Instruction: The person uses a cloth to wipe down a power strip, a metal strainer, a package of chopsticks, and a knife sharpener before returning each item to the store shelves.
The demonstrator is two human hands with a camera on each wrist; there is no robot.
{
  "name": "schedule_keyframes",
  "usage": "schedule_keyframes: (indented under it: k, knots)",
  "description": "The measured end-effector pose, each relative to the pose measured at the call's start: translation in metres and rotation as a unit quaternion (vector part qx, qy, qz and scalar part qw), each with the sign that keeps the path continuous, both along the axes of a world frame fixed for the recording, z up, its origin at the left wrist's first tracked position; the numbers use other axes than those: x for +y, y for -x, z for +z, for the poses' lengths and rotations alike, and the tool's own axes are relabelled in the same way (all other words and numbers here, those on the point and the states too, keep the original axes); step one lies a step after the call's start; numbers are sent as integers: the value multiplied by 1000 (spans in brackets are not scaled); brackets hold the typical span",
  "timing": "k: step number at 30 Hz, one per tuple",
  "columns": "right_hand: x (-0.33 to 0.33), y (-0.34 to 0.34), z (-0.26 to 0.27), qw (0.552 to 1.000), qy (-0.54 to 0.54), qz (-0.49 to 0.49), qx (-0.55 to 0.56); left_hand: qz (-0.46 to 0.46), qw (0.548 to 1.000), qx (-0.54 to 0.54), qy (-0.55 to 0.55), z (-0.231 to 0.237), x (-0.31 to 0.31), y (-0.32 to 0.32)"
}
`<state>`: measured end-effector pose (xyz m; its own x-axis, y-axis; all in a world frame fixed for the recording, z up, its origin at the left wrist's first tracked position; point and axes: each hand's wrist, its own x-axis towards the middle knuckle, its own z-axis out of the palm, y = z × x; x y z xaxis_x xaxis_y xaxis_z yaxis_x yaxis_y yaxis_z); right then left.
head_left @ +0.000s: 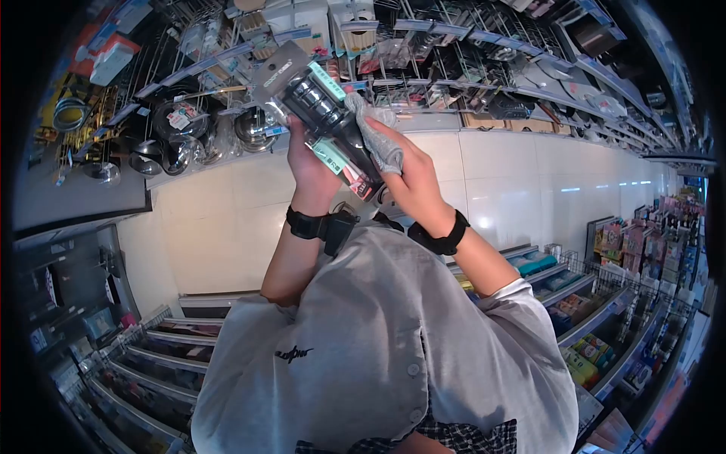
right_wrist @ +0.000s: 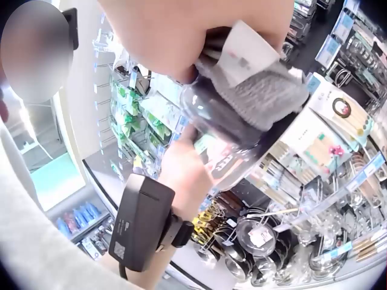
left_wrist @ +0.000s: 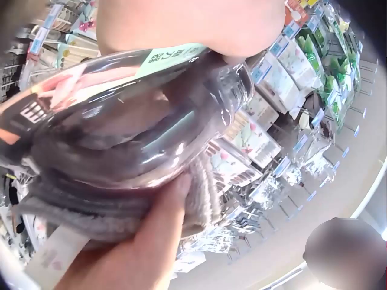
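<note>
In the head view, my left hand (head_left: 312, 168) grips a clear blister pack (head_left: 291, 69) from its left side and beneath. Inside it lies a glossy black tool (head_left: 321, 102) with a ridged body; pale green labels (head_left: 327, 153) edge the pack. My right hand (head_left: 416, 181) holds a grey knitted cloth (head_left: 384, 145) against the pack's right side. The left wrist view has the right thumb (left_wrist: 172, 202) pressing the cloth along the shiny plastic. A white tag (right_wrist: 248, 53) hangs from the cloth in the right wrist view. The left fingers are partly hidden behind the pack.
Shop racks with price rails (head_left: 431, 29) run behind the pack. Pans and ladles (head_left: 178, 125) hang at left. Lower shelves (head_left: 582, 318) stand on either side of the person, with pale floor (head_left: 529, 178) between. Each wrist wears a black strap; a camera box (right_wrist: 142, 220) sits on the left.
</note>
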<state>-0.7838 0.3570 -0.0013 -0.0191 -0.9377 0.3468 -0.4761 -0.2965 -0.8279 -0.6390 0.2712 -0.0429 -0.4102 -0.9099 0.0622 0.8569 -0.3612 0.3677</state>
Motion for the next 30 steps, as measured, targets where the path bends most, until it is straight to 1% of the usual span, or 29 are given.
schedule_keyframes:
  k: [1, 2, 3, 4, 5, 7, 8, 9, 10, 11, 12, 13, 14, 15, 16, 17, 18, 19, 20, 21, 22, 23, 24, 25, 26, 27, 28, 29, 30]
  knots:
    - [3, -2, -7, 999, -24, -14, -32, 5, 999, -13, 30, -4, -3, -2]
    - [8, 2, -9, 999, -20, -17, -32, -9, 1000, 10, 17, 2, -3, -4]
    - [14, 10, -8, 995, -82, 3, -53, -21, 999, 32, 3, 9, -1, -7]
    - [19, 16, -8, 986, -147, 23, -74, -28, 999, 28, -4, 12, 0, -9]
    - [20, 19, -4, 986, -147, 23, -74, -28, 999, 27, -4, 10, 1, -9]
    - [18, 25, 6, 951, -282, 15, -123, -32, 998, -52, 27, 1, 0, -6]
    - [14, 24, 0, 952, -281, 15, -121, -69, 996, -50, 37, -1, 2, -3]
    - [9, 19, -11, 957, -222, -16, -185, -69, 996, -49, 38, -9, 3, -2]
    - [3, 15, -17, 954, -163, -45, -248, -65, 983, -159, 69, -20, 4, -1]
    - [-2, 12, -15, 954, -163, -44, -246, -60, 957, -267, 99, -17, 6, 1]
    - [-8, 9, -11, 944, -154, -45, -288, -78, 922, -369, 83, -12, 10, -3]
    - [-13, 5, -9, 932, -145, -46, -330, -77, 922, -369, 85, -8, 8, 1]
    - [-16, 1, -14, 932, -144, -46, -330, -31, 901, -405, 153, -5, 8, 8]
    - [-19, -3, -24, 942, -105, -52, -313, 15, 872, -438, 219, -4, 5, 12]
    - [-21, -4, -31, 952, -66, -58, -295, 31, 836, -465, 289, -9, -1, 14]
    - [-23, 2, -32, 953, -65, -55, -292, 35, 837, -463, 289, -5, 1, 17]
    - [-25, 15, -33, 923, -147, -40, -353, 46, 820, -481, 306, 1, 5, 20]
    - [-27, 30, -35, 883, -227, -23, -410, 58, 802, -500, 322, 4, 6, 22]
    - [-30, 47, -44, 865, -256, 1, -432, 31, 816, -488, 309, 2, 4, 18]
    - [-28, 57, -47, 866, -256, 5, -429, 36, 816, -487, 308, 2, 1, 12]
    - [-27, 66, -48, 819, -276, 29, -503, -29, 864, -447, 229, 3, -2, 6]
    - [-26, 70, -49, 763, -294, 51, -573, -97, 899, -401, 148, 3, -3, 2]
    - [-25, 67, -46, 749, -324, 36, -577, -105, 909, -387, 115, 1, -4, 3]
    - [-22, 67, -52, 749, -348, 47, -562, -105, 909, -386, 114, -8, -3, 5]
    - [-21, 63, -56, 769, -359, 54, -526, -142, 943, -300, 33, -23, 0, 9]
    - [-21, 53, -53, 789, -368, 61, -489, -176, 961, -209, -48, -32, 0, 12]
    - [-18, 46, -46, 793, -383, 58, -469, -185, 953, -223, -88, -39, -2, 12]
    - [-19, 47, -46, 781, -401, 58, -475, -186, 953, -223, -89, -41, -3, 10]
    - [-19, 48, -44, 795, -419, 45, -437, -194, 953, -199, -122, -42, -5, 6]
